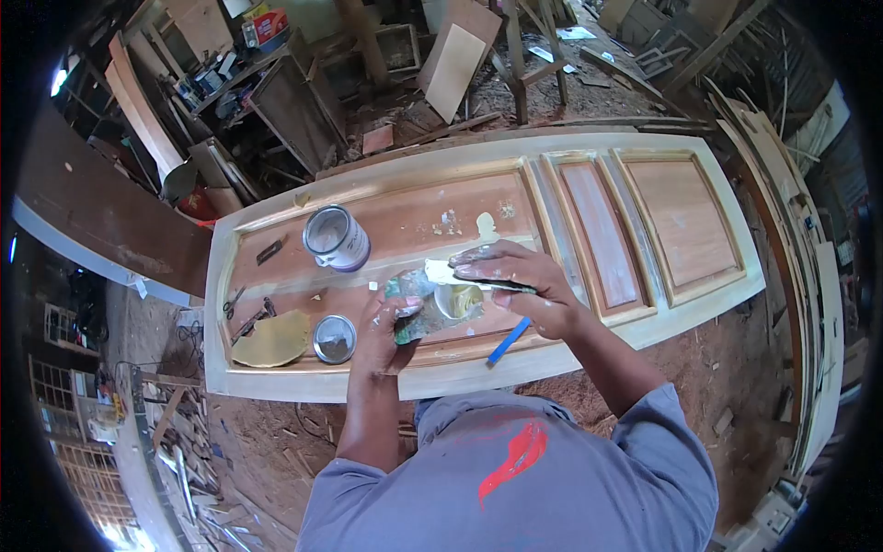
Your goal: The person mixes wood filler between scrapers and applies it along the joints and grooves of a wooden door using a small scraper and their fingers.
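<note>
In the middle of the view, my left hand (377, 327) grips a flat, green-stained mixing board (425, 322) with its thumb on top. Pale cream putty (467, 299) lies on that board. Above it, my right hand (520, 281) is closed on a thin flat spreader (497, 284), whose left end carries a lump of white putty (440, 271). Both hands are over a wooden panelled door (405, 221) lying flat. Left of my hands stands an open paint can (337, 239), and a round metal lid (334, 339) rests beside my left wrist.
A sheet of sandpaper (273, 340), scissors (234, 304) and a small dark tool (269, 252) lie on the door's left. A blue stick (509, 341) lies near its front edge. Long boards (782, 230) stand at right; a cluttered cabinet (285, 110) is behind.
</note>
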